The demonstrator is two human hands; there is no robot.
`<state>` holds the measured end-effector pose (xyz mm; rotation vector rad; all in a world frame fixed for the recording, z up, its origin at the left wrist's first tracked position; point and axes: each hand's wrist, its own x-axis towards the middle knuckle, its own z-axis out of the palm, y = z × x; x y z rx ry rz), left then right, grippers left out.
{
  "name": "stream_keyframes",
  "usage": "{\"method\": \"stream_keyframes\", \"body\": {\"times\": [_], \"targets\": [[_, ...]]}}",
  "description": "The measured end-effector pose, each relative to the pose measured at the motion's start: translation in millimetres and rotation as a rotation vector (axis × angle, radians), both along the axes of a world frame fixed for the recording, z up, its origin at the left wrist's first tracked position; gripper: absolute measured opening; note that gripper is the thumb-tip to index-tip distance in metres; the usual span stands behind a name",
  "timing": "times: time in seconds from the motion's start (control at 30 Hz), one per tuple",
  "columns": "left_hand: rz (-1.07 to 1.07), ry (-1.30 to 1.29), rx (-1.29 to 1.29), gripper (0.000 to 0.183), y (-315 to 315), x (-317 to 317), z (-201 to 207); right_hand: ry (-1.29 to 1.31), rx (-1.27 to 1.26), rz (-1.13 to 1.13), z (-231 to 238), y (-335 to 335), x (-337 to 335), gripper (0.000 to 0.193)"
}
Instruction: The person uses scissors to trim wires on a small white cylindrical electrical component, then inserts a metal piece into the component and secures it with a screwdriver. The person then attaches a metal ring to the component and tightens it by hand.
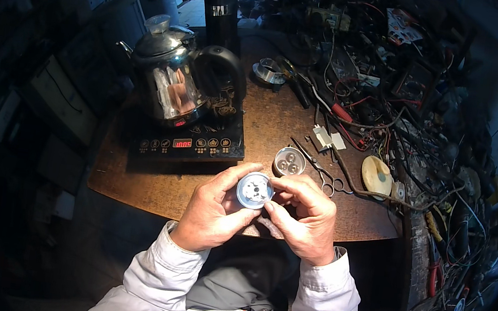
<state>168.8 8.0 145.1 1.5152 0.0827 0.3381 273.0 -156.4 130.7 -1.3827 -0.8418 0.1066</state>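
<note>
The worn brown wooden table (272, 121) lay lit before me in a dim, cluttered room. At its near edge I had the round blue-rimmed part (255, 191) between my two hands. My left hand (204, 209) cupped it from the left, forefinger along the far rim and thumb at the near side. My right hand (306, 220) pinched its right edge between thumb and forefinger, so neither hand was nearer. Its white, dark-centred face was turned up toward me, and its axis ran roughly along my line of sight; I could not tell how deep it was beneath. Just beyond my right fingers sat a silver cup with three lenses (289, 162), and scissors (326, 173) lay to its right. Farther off, the steel kettle (171, 79) stood on a black hot plate (214, 154), left of a loose metal ring (269, 72).
</note>
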Motion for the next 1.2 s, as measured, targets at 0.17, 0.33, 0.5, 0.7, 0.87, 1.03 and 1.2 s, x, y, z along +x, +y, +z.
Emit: {"method": "stream_keyframes", "body": {"times": [0.17, 0.33, 0.5, 0.7, 0.87, 1.03, 1.2], "targets": [[0.007, 0.009, 0.024, 0.070, -0.7, 1.0, -1.8, -0.052, -0.002, -0.021, 1.4, -0.4, 0.0, 0.029], [0.012, 0.008, 0.055, 0.070, -0.9, 1.4, -2.5, -0.082, -0.029, -0.037, -3.9, -2.3, 1.5, 0.024], [0.014, 0.004, 0.040, 0.069, -2.5, 1.3, -1.8, -0.019, -0.055, -0.017, 2.7, -4.5, -1.9, 0.023], [0.017, -0.012, 0.061, 0.069, -2.0, 2.3, -4.8, -0.091, -0.017, -0.049, -3.8, -1.6, 1.0, 0.019], [0.016, 0.012, 0.094, 0.069, -0.5, 1.6, -4.1, -0.082, -0.013, -0.050, -3.2, -1.6, 0.0, 0.018], [0.017, 0.013, 0.097, 0.070, -0.8, 1.9, -4.5, -0.089, -0.014, -0.050, -4.9, -1.4, 1.2, 0.018], [0.008, 0.003, 0.100, 0.070, -0.6, 1.4, -3.8, -0.052, -0.004, -0.054, -2.5, -0.8, -1.4, 0.020]]}}
